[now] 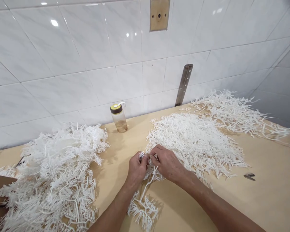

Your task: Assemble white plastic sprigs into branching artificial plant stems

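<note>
My left hand point(137, 168) is closed, thumb and fingers pinched on a white branching plastic sprig, whose fine tips point(141, 154) poke out above the thumb. A small dark spot shows by those tips, too little of it visible to name. Meeting it from the right, my right hand point(168, 163) pinches at the same place, its fingertips on a thin pale stem; the exact grip is partly hidden. Below the hands, a forked white branch point(145, 209) hangs or lies with its stem running up under my right hand. Just beyond my right hand spreads a pile of short white sprigs point(193, 138).
A large heap of frilly white branches point(60, 170) covers the left side, beside a brown cardboard edge point(0, 187). A clear bottle point(120, 124) with a dark lid stands near the wall. Longer white stems point(236, 111) lie back right. Small dark snips point(249, 176) rest on the tabletop point(268, 203).
</note>
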`<state>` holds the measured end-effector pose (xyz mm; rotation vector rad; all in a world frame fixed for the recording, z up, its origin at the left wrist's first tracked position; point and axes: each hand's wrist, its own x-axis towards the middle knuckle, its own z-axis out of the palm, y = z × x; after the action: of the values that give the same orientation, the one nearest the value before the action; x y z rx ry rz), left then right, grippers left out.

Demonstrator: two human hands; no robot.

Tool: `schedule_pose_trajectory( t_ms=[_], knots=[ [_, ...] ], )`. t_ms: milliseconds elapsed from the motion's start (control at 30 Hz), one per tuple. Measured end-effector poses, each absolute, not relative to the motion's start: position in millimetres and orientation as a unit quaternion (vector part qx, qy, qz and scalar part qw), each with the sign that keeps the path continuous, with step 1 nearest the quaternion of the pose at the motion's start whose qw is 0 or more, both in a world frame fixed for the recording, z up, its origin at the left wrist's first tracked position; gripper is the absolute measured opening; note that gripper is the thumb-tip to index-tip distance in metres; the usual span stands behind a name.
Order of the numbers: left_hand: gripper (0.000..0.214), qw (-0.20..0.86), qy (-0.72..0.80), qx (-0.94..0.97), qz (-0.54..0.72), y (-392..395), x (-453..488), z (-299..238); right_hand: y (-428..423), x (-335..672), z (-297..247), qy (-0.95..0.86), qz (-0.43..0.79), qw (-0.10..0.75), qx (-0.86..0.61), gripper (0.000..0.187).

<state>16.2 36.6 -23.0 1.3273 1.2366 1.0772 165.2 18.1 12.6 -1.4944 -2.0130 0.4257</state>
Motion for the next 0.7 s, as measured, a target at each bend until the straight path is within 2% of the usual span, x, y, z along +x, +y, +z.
schedule_pose_trajectory(
  t_ms=[133, 267, 367, 467, 567, 700],
  knots=[
    [0.028, 0.428, 0.532, 0.573, 0.453, 34, 19, -20, 17, 158, 9, -0.742, 0.162, 0.264, -0.595, 0.015],
    [0.03, 0.406, 0.542, 0.581, 0.452, 32, 20, -18, 17, 150, 11, -0.7, 0.192, 0.267, -0.634, 0.012],
    [0.033, 0.439, 0.533, 0.565, 0.45, 31, 20, -17, 17, 147, 18, -0.656, 0.241, 0.288, -0.655, 0.01],
    [0.035, 0.525, 0.5, 0.522, 0.449, 30, 21, -16, 16, 147, 21, -0.636, 0.263, 0.301, -0.661, 0.011],
    [0.038, 0.574, 0.482, 0.483, 0.453, 30, 21, -15, 18, 149, 17, -0.686, 0.175, 0.306, -0.636, 0.014],
    [0.04, 0.548, 0.482, 0.506, 0.46, 30, 18, -12, 27, 162, 14, -0.679, 0.049, 0.353, -0.642, 0.017]
  ],
)
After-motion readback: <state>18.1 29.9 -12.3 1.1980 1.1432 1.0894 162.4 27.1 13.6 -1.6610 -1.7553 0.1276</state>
